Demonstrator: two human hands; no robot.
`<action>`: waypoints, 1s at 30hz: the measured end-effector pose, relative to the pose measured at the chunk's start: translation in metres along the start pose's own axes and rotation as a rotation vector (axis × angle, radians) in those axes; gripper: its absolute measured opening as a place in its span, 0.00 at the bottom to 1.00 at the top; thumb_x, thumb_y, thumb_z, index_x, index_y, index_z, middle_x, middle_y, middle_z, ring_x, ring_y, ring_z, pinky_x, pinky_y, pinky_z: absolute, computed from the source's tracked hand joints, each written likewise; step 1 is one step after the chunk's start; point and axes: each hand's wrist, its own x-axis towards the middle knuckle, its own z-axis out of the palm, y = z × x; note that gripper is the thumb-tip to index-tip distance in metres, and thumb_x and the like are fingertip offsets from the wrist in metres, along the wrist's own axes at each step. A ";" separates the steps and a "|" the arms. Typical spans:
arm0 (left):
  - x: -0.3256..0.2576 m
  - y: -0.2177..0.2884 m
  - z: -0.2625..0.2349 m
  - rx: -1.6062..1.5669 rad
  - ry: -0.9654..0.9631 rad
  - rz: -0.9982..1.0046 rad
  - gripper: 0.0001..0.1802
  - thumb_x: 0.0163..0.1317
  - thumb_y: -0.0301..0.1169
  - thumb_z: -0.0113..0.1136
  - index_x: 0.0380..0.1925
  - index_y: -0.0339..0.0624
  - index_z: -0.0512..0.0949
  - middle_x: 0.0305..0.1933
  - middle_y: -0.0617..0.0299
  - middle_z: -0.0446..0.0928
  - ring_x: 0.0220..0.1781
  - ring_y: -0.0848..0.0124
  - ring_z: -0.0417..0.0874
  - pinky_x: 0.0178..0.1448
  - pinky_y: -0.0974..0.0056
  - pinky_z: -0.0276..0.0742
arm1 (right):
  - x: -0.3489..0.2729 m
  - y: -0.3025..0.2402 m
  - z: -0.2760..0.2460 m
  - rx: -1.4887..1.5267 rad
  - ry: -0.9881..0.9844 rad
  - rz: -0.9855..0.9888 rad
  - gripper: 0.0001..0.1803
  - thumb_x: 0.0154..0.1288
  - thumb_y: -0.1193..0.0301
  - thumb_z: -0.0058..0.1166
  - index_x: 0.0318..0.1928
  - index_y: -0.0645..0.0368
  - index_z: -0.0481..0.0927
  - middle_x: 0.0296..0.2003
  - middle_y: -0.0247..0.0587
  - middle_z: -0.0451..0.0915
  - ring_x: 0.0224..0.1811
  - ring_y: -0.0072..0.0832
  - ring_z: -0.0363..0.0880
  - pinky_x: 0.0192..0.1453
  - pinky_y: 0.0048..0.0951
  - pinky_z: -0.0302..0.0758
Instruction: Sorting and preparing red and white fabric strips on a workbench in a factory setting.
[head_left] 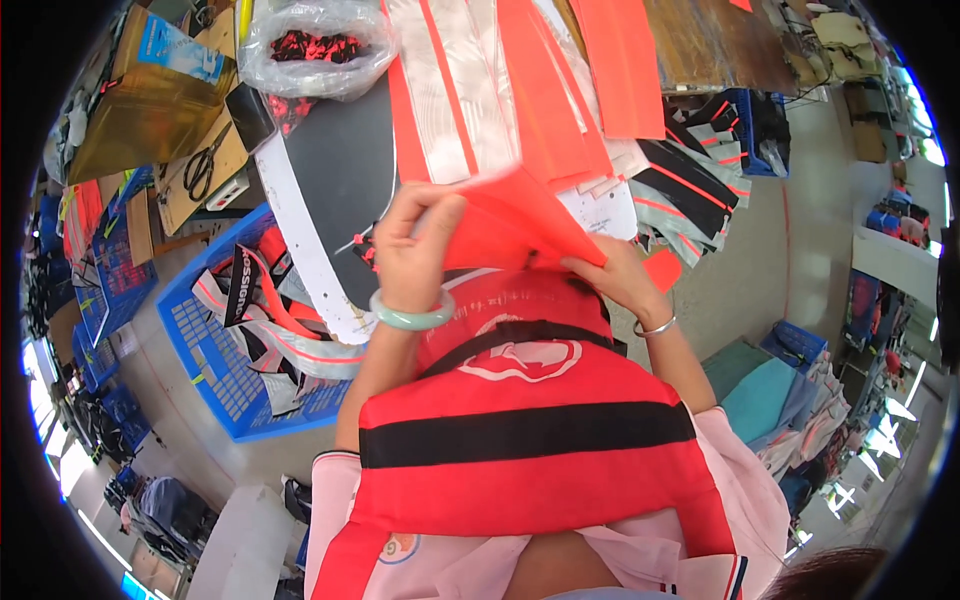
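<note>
Both of my hands grip a folded piece of bright orange fabric point(520, 222) at the table's near edge. My left hand point(412, 250), with a pale green bangle on the wrist, pinches its left side from above. My right hand point(612, 275), wearing a thin silver bracelet, holds its lower right edge. Beneath the hands lies an orange vest with a black band point(520, 432) against my body. A stack of orange and silver reflective strips point(500, 90) lies just beyond the held piece.
A clear plastic bag of small orange and black parts point(315, 45) sits at the top left. Black scissors point(203, 165) lie on cardboard. A blue crate point(205, 360) of reflective straps stands at my left. More striped cut pieces point(690, 190) hang at the right.
</note>
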 end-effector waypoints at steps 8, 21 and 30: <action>0.013 -0.025 -0.023 -0.217 0.096 -0.171 0.24 0.71 0.32 0.50 0.64 0.35 0.64 0.53 0.55 0.75 0.54 0.70 0.77 0.56 0.66 0.73 | 0.016 0.045 -0.012 0.236 0.177 -0.001 0.17 0.64 0.66 0.57 0.50 0.62 0.80 0.41 0.43 0.85 0.44 0.30 0.82 0.51 0.32 0.75; -0.021 -0.065 -0.028 -0.028 -0.153 -0.423 0.25 0.69 0.30 0.54 0.64 0.38 0.64 0.52 0.58 0.75 0.50 0.72 0.79 0.53 0.69 0.74 | 0.257 0.064 -0.276 -0.099 0.676 -0.078 0.32 0.56 0.66 0.64 0.60 0.64 0.71 0.49 0.49 0.81 0.50 0.38 0.80 0.54 0.36 0.77; -0.013 -0.077 -0.024 0.034 -0.193 -0.449 0.22 0.66 0.28 0.58 0.59 0.39 0.71 0.50 0.60 0.77 0.49 0.77 0.77 0.52 0.72 0.73 | 0.234 0.098 -0.088 -0.656 0.646 0.349 0.49 0.52 0.47 0.63 0.70 0.56 0.59 0.72 0.52 0.52 0.72 0.46 0.55 0.74 0.43 0.57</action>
